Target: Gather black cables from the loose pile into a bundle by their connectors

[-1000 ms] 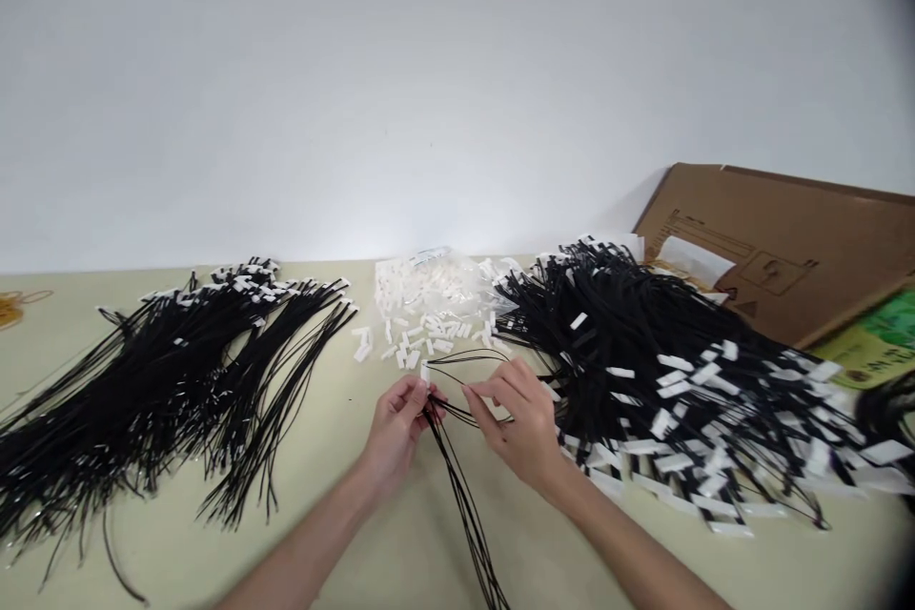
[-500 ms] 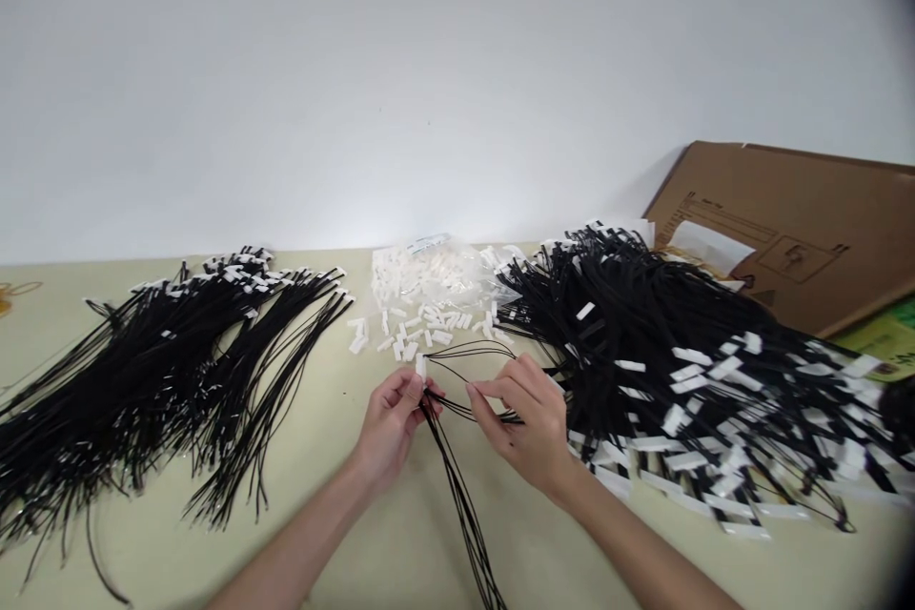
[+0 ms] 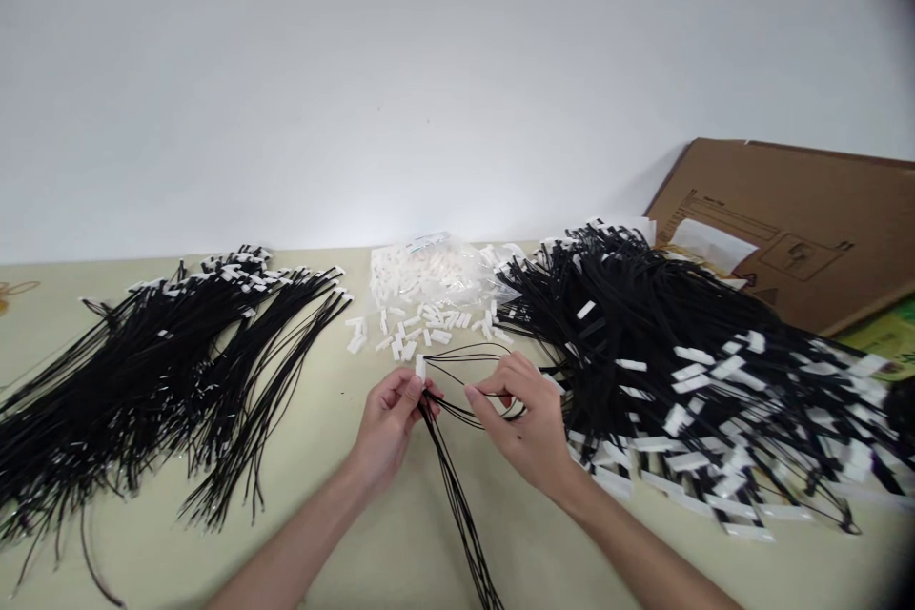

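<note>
Two bare forearms, mine, cross the bottom edge, and between them a bunch of black wires [image 3: 457, 500] trails down over the pale yellow-green tabletop [image 3: 372, 534]. Now the hands: my left hand [image 3: 392, 412] has thumb and fingers pinched on a small white connector [image 3: 420, 366], standing upright right at mid-table. My right hand [image 3: 525, 415] has thumb and forefinger closed on a thin black wire [image 3: 449, 375] that runs from the connector's upper end — more wires loop between my two hands. Just beyond, loose white connectors [image 3: 437, 335] lie scattered on the smooth, matte surface. Out to my left sprawls a big heap of black cables [image 3: 143, 381]; to my right, a thicker heap [image 3: 629, 324] tipped with white ends. Behind the loose pieces sits a clear plastic bag [image 3: 447, 272], more white pieces showing through. Far right, a brown cardboard box [image 3: 807, 229] leans at a slant, and past it all rises a plain, pale wall [image 3: 429, 67], brightest low down.

Now the tricky parts! My left fingers cover the connector's lower end; my curled right fingers hide part of the loops. The bunch runs off the bottom, the left heap off the side. Something green and yellow [image 3: 883, 335] is cut off at right, its lettering unreadable; a yellowish loop [image 3: 18, 288] at far left defeats me.
</note>
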`<state>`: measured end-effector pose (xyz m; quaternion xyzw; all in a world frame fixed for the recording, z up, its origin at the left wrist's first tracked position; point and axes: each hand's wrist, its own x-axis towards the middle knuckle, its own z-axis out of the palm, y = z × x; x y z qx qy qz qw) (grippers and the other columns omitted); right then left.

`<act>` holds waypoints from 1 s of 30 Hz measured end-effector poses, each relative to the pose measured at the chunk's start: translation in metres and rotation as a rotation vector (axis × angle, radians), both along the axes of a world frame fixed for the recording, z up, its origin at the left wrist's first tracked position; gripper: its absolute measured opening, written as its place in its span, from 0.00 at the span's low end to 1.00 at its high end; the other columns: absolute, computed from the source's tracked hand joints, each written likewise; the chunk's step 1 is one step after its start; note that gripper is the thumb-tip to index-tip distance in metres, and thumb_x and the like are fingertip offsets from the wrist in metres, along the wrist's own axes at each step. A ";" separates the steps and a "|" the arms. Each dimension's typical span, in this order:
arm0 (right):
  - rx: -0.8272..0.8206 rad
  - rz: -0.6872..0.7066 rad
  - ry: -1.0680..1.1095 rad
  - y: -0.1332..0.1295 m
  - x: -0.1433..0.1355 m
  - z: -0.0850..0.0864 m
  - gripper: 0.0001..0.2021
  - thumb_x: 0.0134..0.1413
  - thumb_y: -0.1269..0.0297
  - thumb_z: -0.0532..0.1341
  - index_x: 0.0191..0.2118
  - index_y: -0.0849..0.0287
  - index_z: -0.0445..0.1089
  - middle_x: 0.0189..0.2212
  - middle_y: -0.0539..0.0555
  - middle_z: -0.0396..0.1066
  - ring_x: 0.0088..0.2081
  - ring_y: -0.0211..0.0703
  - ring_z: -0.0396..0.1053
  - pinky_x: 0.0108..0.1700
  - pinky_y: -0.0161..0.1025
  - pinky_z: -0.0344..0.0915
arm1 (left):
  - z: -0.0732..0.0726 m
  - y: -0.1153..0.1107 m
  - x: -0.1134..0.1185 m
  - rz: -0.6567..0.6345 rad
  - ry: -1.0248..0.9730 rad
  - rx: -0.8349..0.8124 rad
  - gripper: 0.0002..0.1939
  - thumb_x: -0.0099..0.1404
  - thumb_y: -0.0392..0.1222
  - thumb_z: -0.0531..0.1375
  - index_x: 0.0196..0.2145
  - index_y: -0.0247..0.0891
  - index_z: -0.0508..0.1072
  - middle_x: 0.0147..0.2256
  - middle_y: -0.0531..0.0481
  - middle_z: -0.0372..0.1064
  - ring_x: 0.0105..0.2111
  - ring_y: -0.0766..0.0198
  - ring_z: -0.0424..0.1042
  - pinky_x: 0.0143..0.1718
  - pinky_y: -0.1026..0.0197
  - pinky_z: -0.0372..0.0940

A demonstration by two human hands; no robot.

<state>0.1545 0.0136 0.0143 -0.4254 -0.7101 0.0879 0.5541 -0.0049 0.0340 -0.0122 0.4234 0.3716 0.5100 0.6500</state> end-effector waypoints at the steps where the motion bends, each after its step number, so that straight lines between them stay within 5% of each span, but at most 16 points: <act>1: -0.052 0.013 0.044 0.000 0.000 0.000 0.09 0.49 0.70 0.58 0.21 0.60 0.62 0.17 0.46 0.53 0.23 0.35 0.52 0.26 0.34 0.52 | 0.000 0.000 0.000 0.003 0.027 0.015 0.09 0.58 0.43 0.58 0.26 0.34 0.69 0.26 0.50 0.67 0.24 0.70 0.64 0.28 0.66 0.60; 7: -0.244 0.051 0.198 0.000 0.003 0.002 0.11 0.49 0.66 0.58 0.19 0.60 0.60 0.17 0.46 0.52 0.22 0.34 0.52 0.25 0.33 0.51 | 0.000 0.001 0.000 -0.011 0.115 0.072 0.10 0.58 0.44 0.57 0.26 0.34 0.69 0.25 0.50 0.68 0.24 0.68 0.65 0.28 0.65 0.60; 19: 0.099 -0.116 -0.279 0.002 0.006 0.000 0.04 0.52 0.71 0.56 0.29 0.60 0.66 0.28 0.53 0.63 0.32 0.40 0.55 0.34 0.38 0.58 | 0.000 -0.003 0.001 -0.033 0.212 0.124 0.11 0.58 0.46 0.57 0.27 0.34 0.69 0.26 0.49 0.68 0.24 0.66 0.65 0.28 0.64 0.59; 30: 0.135 0.025 -0.362 0.003 0.006 0.001 0.05 0.52 0.75 0.54 0.30 0.60 0.64 0.35 0.54 0.66 0.40 0.44 0.58 0.41 0.43 0.60 | 0.002 -0.002 -0.002 -0.096 0.292 0.172 0.11 0.60 0.45 0.54 0.27 0.35 0.69 0.26 0.50 0.67 0.24 0.66 0.65 0.29 0.64 0.59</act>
